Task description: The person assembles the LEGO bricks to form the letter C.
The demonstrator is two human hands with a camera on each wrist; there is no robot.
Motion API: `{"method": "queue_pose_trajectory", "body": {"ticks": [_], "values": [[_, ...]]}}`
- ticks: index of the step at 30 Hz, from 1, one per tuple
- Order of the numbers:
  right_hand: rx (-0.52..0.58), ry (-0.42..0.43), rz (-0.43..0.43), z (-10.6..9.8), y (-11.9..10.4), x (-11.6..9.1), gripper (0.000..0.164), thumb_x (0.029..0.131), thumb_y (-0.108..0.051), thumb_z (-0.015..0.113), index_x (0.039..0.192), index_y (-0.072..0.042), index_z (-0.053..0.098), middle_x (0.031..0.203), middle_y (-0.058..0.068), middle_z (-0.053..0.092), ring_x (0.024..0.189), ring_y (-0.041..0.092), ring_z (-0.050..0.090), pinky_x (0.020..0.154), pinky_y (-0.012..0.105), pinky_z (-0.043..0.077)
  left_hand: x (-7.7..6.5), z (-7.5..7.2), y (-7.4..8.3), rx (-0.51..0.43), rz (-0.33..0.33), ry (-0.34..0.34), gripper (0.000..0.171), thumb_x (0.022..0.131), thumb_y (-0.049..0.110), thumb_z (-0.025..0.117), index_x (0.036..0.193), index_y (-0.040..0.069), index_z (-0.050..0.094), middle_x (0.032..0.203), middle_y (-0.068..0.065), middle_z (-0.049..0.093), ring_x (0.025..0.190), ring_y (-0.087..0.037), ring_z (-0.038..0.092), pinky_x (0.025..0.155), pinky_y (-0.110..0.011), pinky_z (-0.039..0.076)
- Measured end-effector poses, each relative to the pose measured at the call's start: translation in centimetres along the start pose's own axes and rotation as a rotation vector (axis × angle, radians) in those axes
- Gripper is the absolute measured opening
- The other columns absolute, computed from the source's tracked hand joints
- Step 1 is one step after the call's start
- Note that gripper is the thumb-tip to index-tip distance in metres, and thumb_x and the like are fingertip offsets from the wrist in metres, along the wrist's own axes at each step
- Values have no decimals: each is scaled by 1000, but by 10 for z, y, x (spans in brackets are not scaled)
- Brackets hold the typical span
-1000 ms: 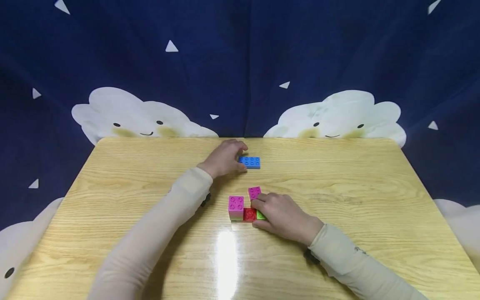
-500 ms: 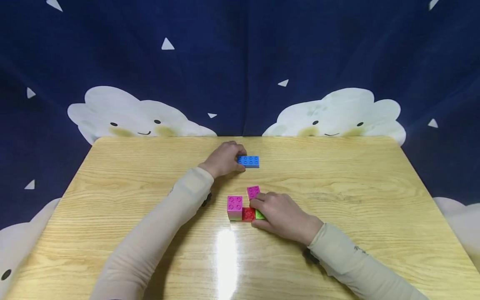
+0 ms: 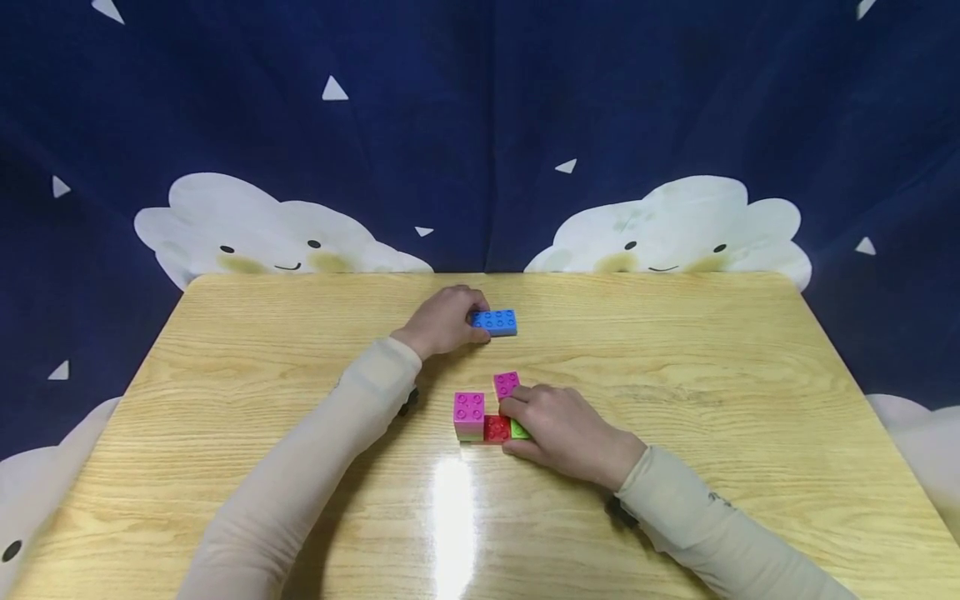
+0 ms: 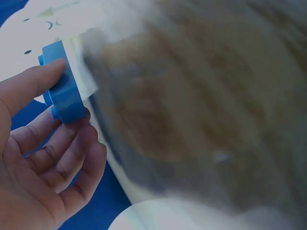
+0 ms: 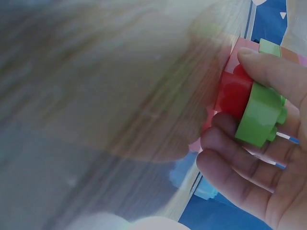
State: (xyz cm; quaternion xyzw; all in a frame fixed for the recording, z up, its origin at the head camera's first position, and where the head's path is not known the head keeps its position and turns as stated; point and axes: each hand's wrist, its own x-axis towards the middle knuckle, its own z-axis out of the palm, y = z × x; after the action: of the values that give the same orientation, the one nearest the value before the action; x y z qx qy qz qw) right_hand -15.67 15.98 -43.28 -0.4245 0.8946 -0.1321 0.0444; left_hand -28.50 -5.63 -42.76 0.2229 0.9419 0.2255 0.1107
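Note:
My left hand (image 3: 441,322) pinches the left end of a blue toy building brick (image 3: 501,322) near the back of the table. In the left wrist view, the thumb presses one side of the blue brick (image 4: 67,93) and fingertips sit at the other. Nearer the front, my right hand (image 3: 566,432) grips a joined group of bricks at its right end. A red brick (image 3: 496,428) lies low in that group, a magenta brick (image 3: 470,407) rises at its left. The right wrist view shows a green brick (image 5: 259,115) stacked against the red one, between thumb and fingers.
Another magenta brick (image 3: 506,384) lies just behind the group, close to my right fingers. The wooden table (image 3: 712,358) ends at a dark blue curtain (image 3: 480,125) with white clouds.
The fingers of my left hand have closed in on the blue brick, which has turned slightly, its right end a little farther back. My right hand stays on the joined bricks.

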Motion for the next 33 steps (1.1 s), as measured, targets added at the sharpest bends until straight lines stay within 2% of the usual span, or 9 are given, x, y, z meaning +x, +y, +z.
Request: {"method": "queue_pose_trajectory", "body": {"ticks": [9, 20, 27, 33], "values": [[9, -27, 25, -1, -1, 0, 36, 97, -32, 86, 114, -2, 74, 109, 10, 75, 88, 23, 71, 77, 42, 62, -17, -20, 10, 2, 46, 44, 40, 96, 22, 87, 129, 2, 75, 120, -10, 74, 105, -24, 64, 100, -40, 51], [21, -29, 34, 0, -1, -1, 35, 97, -32, 86, 113, -3, 73, 107, 9, 75, 83, 20, 68, 73, 40, 60, -38, -41, 29, 55, 150, 83, 35, 94, 27, 88, 120, 5, 78, 112, -6, 75, 105, -25, 63, 98, -42, 51], [22, -33, 33, 0, 0, 1, 34, 97, -31, 86, 112, -4, 73, 106, 8, 75, 82, 18, 65, 74, 38, 59, -53, -55, 37, 39, 150, 105, 38, 92, 28, 89, 120, 5, 78, 112, -6, 75, 103, -25, 61, 91, -42, 52], [20, -30, 29, 0, 0, 1, 34, 97, -31, 86, 111, -4, 72, 104, 7, 74, 80, 17, 63, 72, 37, 59, -63, -61, 41, 58, 197, 124, 37, 91, 27, 90, 118, 4, 79, 108, -4, 76, 99, -25, 59, 87, -40, 51]]}}
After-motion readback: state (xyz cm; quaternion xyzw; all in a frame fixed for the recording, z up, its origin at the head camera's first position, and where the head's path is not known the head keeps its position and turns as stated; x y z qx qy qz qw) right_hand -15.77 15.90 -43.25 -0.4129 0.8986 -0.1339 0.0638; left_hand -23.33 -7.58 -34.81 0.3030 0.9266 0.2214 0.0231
